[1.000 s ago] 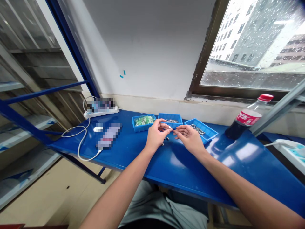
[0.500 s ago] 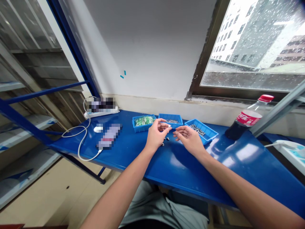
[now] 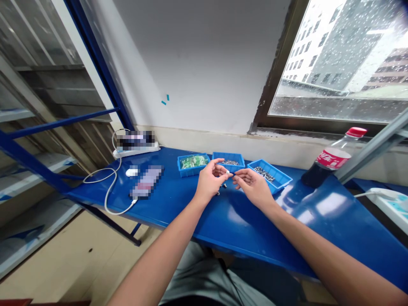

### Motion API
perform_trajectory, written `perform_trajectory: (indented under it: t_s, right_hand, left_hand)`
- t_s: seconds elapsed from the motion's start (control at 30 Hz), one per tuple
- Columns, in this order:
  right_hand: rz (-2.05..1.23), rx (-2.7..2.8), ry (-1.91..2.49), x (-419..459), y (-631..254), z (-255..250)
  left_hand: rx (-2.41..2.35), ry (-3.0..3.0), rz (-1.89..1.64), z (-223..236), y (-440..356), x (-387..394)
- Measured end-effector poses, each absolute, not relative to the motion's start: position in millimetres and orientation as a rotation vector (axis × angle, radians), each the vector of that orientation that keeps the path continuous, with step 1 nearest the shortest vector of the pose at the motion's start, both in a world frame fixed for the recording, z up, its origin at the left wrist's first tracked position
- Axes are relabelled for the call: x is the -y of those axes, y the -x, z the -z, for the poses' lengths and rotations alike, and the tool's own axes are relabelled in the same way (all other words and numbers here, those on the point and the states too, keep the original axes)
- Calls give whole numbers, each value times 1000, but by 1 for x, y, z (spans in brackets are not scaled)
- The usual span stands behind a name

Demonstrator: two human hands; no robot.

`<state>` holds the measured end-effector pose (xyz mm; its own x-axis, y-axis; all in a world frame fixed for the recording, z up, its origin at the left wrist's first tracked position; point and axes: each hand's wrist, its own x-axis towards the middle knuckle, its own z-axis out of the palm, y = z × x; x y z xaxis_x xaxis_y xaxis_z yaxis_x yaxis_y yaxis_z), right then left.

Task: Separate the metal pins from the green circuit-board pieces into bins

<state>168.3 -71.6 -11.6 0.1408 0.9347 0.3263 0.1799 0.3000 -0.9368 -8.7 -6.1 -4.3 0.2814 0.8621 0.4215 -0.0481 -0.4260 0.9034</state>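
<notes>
My left hand [image 3: 211, 175] pinches a small whitish, shiny piece [image 3: 227, 172] between thumb and forefinger; its exact kind is too small to tell. Just right of it, my right hand [image 3: 250, 182] is closed, thumb against curled fingers, its tips close to the piece. Whatever those tips hold, if anything, cannot be made out. Below the left fingers, small metal parts [image 3: 225, 185] lie on the blue table [image 3: 178, 204]. Behind the hands stand a blue bin of small metal pieces [image 3: 230, 156] and a second bin of metal pieces [image 3: 280, 175].
To the left stands a blue bin of green-and-white items [image 3: 194, 171]. A phone-like object [image 3: 147, 182], pixelated, lies farther left with a white cable [image 3: 110, 204]. A power strip [image 3: 140, 151] rests by the wall. At the right stands a cola bottle [image 3: 333, 157].
My fingertips have come slightly closer together, and the whitish piece in my left hand has shifted a little down and right. The bins and bottle stay put.
</notes>
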Motion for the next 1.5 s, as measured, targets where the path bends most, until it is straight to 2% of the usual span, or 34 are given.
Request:
perform_trajectory:
  t_s: [0.47,1.0,1.3,1.5]
  right_hand:
    - [-662,1419,1148,70,-173,14]
    - [-523,1382,1176,70,-172,14]
    - [-456,1377,1194,69,-173,9]
    - [-104,1535,1304,72,-185,-4]
  left_hand:
    - [-730,-1752,-1014,-1,8,15]
    - [-631,-1983,-944,-2,8,18]
    - [-997,-2146,-1060,3,11,11]
    - [-1155,-2306,-1080,8,15,6]
